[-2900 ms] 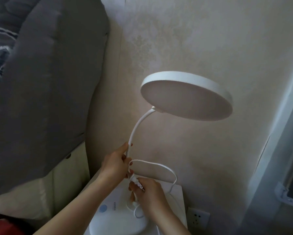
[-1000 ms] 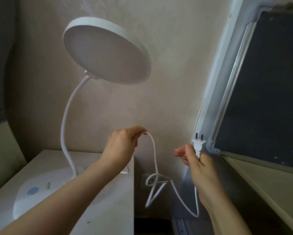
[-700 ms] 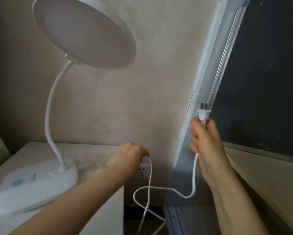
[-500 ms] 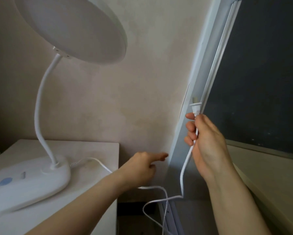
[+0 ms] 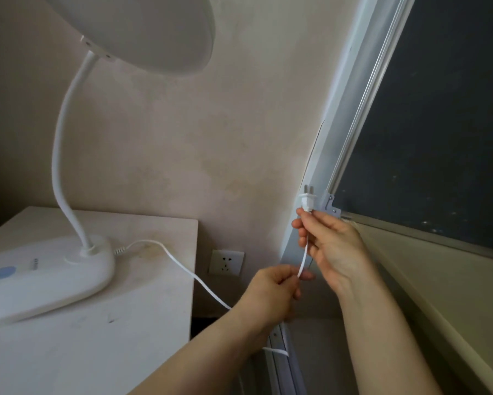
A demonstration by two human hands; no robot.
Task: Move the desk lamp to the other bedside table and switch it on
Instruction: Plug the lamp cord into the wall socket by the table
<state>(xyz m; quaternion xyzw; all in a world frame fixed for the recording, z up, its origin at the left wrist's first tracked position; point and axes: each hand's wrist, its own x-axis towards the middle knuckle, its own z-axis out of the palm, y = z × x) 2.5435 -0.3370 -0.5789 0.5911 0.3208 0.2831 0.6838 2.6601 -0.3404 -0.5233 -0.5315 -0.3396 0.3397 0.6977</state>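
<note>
Left hand (image 5: 271, 289) has risen to pinch cord (image 5: 182, 266) (right hand (image 5: 333, 246) holds plug (image 5: 308, 202)).

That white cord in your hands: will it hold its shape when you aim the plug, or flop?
Probably floppy: the cord sags from the lamp base over the table edge and loops below the left hand. The plug looks rigid, so the right hand pinching its base should steer it. Likely light: a pinch holds it up.
</note>
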